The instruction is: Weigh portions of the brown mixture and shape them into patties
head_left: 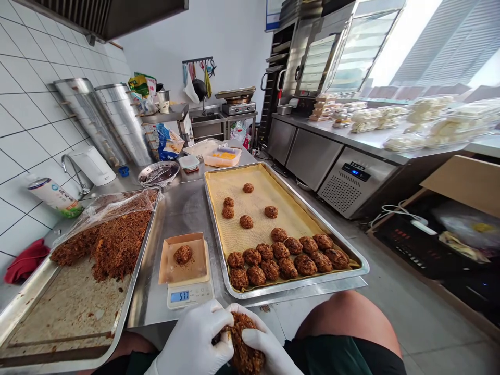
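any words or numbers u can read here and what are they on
"517" on the display of the kitchen scale; a decimal point may be there, can't tell
Blue digits on the control panel of the steel undercounter fridge: too small to read
Label on the white bottle: too blurred to read
Printed bag on the shelf: too blurred to read

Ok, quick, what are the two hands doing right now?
Left hand: closed, holding a lump of shredded brown mixture.
Right hand: closed, holding the same lump.
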